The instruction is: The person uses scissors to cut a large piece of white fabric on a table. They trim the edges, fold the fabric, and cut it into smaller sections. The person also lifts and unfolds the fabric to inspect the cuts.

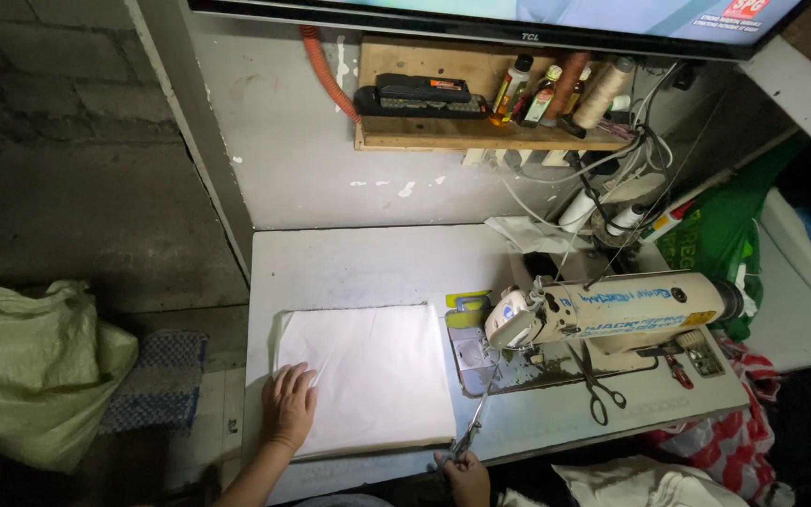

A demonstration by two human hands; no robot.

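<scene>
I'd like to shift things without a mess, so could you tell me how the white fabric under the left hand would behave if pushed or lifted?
The white fabric lies flat in a thin stack, so it would probably droop when lifted. Its loose layers might slide apart on the smooth white table. The left hand pressing one corner probably steadies it.

A cream sewing machine [612, 310], black scissors [598, 390] beside it, thread cones [603, 92] on a wooden shelf [481, 136].

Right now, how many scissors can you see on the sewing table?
2. One pair of black scissors lies on the table in front of the sewing machine. A smaller pair is in the right hand at the table's near edge. Others may be hidden.
</scene>
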